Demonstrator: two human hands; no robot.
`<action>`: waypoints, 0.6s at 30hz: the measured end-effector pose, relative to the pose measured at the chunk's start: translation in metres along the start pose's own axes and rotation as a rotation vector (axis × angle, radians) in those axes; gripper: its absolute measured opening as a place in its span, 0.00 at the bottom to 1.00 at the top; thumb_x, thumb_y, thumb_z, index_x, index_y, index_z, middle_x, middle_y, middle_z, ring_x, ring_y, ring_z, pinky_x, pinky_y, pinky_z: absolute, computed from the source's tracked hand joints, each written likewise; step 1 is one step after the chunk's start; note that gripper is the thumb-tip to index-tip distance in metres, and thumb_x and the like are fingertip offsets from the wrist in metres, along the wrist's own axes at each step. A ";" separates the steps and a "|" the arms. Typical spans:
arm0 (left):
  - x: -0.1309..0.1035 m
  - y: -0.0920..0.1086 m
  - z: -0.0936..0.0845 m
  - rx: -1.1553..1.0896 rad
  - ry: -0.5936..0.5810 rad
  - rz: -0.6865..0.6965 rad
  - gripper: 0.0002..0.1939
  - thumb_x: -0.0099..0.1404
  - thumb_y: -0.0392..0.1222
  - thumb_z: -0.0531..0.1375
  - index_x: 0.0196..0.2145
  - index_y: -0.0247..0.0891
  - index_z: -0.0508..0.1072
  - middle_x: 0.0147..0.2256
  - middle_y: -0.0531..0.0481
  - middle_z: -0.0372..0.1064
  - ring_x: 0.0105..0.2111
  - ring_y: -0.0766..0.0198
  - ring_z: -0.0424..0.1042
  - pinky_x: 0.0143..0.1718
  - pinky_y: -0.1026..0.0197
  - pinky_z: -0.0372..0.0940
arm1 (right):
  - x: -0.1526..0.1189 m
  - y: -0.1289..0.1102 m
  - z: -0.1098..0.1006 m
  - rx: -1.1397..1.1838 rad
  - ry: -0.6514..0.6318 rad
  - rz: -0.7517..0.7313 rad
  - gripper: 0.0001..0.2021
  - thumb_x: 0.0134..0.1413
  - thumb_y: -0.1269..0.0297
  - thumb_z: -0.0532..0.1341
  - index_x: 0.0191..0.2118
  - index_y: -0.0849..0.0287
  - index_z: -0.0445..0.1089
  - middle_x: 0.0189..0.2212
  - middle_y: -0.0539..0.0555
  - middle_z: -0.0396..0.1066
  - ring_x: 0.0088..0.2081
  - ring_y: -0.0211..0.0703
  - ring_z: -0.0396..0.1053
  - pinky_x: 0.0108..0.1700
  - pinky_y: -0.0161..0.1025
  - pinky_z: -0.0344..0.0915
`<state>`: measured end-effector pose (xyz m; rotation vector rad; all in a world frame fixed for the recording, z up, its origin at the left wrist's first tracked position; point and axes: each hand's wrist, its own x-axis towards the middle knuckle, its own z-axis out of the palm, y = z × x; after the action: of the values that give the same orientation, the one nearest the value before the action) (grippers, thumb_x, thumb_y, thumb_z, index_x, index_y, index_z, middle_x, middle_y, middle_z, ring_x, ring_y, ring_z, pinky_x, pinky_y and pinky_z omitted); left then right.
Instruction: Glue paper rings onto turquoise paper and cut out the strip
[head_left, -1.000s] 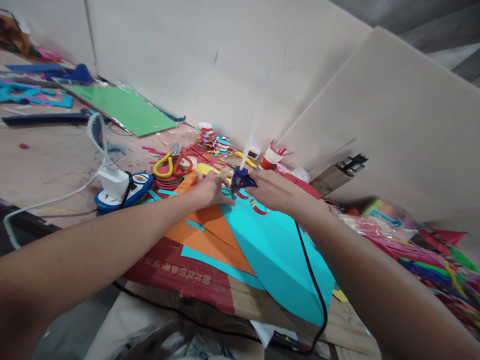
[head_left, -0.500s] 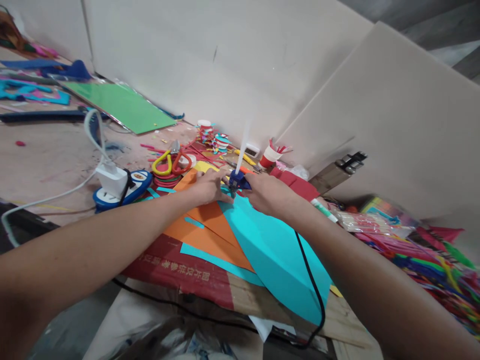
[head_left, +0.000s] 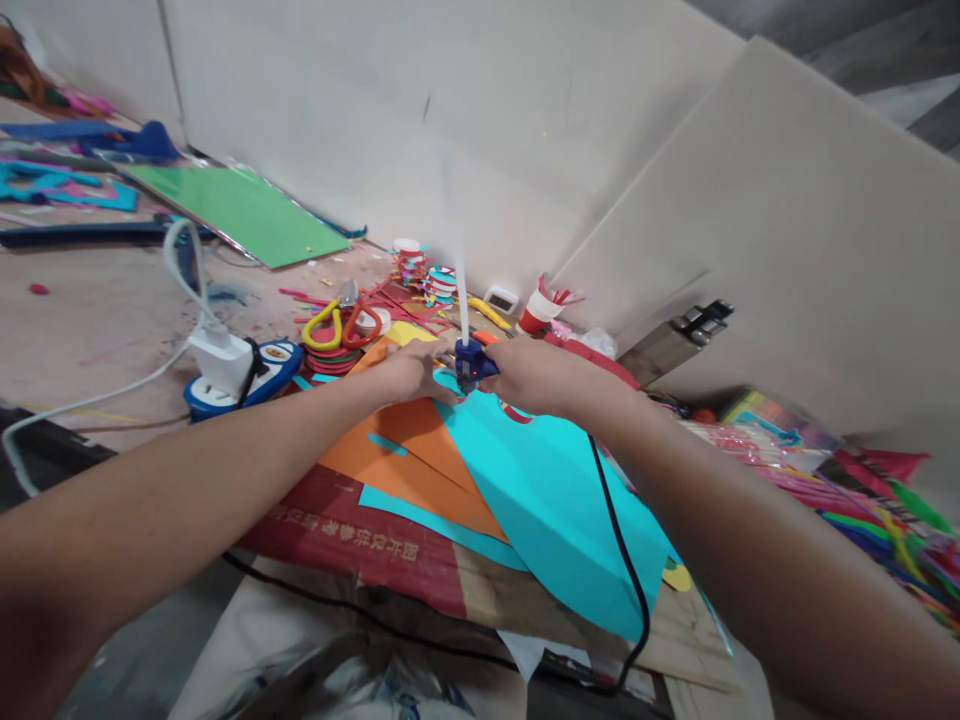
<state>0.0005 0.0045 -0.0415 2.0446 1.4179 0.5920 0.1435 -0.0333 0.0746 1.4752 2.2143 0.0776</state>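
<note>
My right hand (head_left: 529,372) is closed round a blue hot glue gun (head_left: 471,368), its nozzle pointing down. A whitish glue stick (head_left: 461,290) stands up out of its back, and a black cord (head_left: 616,510) runs from below my right forearm. Just left of the gun, my left hand (head_left: 412,368) rests with thumb and fingers apart, close to a small light-blue paper bit (head_left: 447,380) by the nozzle. Whether its fingertips press on that bit is hard to see. Beneath my hands lie orange sheets (head_left: 420,460) and a large light-blue sheet (head_left: 555,500).
Yellow and orange-handled scissors (head_left: 325,326) lie beyond my left forearm, near a blue power strip (head_left: 281,370) with a white charger (head_left: 223,358). Small paper-decorated pieces (head_left: 439,286), a red-and-white cup (head_left: 540,308) and a flask (head_left: 667,345) stand by the wall. Pipe cleaners (head_left: 862,510) heap at right.
The glue gun in my right hand has shifted slightly left and down, and its stick now leans left. My left hand has barely moved. A red-edged piece now shows under my right hand.
</note>
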 end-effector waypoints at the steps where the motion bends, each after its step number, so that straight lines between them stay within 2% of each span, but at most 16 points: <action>1: 0.001 -0.001 0.001 0.009 0.001 -0.004 0.28 0.49 0.44 0.74 0.49 0.45 0.78 0.50 0.52 0.79 0.55 0.50 0.73 0.52 0.57 0.63 | 0.000 0.001 -0.003 0.010 -0.005 -0.021 0.13 0.64 0.63 0.59 0.46 0.64 0.77 0.43 0.65 0.79 0.42 0.53 0.76 0.36 0.40 0.64; 4: 0.004 -0.009 0.005 -0.031 -0.002 0.001 0.32 0.48 0.45 0.75 0.52 0.44 0.77 0.51 0.50 0.79 0.54 0.50 0.73 0.53 0.56 0.63 | 0.001 0.009 -0.004 0.041 0.023 -0.049 0.13 0.63 0.62 0.60 0.47 0.62 0.77 0.48 0.64 0.78 0.49 0.54 0.74 0.44 0.40 0.65; 7: 0.006 -0.016 0.009 -0.131 0.007 0.011 0.37 0.46 0.45 0.76 0.54 0.42 0.76 0.51 0.47 0.78 0.53 0.49 0.74 0.53 0.56 0.63 | 0.001 0.020 0.004 0.106 0.068 -0.019 0.15 0.64 0.62 0.58 0.50 0.63 0.76 0.52 0.65 0.76 0.53 0.56 0.72 0.46 0.41 0.65; 12: 0.003 -0.016 0.010 -0.211 0.010 0.010 0.41 0.46 0.43 0.75 0.58 0.41 0.73 0.53 0.48 0.77 0.55 0.51 0.73 0.54 0.57 0.64 | -0.008 0.034 0.026 0.279 0.161 0.121 0.16 0.63 0.61 0.60 0.51 0.64 0.74 0.51 0.66 0.76 0.48 0.56 0.74 0.41 0.40 0.64; 15: 0.004 -0.016 0.010 -0.194 -0.006 0.011 0.41 0.46 0.44 0.75 0.59 0.41 0.72 0.53 0.47 0.77 0.56 0.51 0.72 0.56 0.56 0.64 | -0.010 0.036 0.035 0.333 0.170 0.134 0.14 0.63 0.59 0.60 0.48 0.63 0.74 0.46 0.65 0.78 0.43 0.54 0.74 0.38 0.41 0.62; 18: 0.008 -0.022 0.016 -0.268 0.003 0.067 0.41 0.46 0.44 0.75 0.58 0.40 0.72 0.53 0.45 0.77 0.57 0.49 0.72 0.56 0.55 0.64 | -0.007 0.033 0.039 0.314 0.211 0.101 0.15 0.64 0.57 0.59 0.48 0.63 0.74 0.48 0.66 0.77 0.47 0.56 0.73 0.39 0.41 0.62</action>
<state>-0.0017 0.0148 -0.0677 1.8828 1.2036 0.7698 0.1901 -0.0334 0.0530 1.8212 2.4026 -0.0904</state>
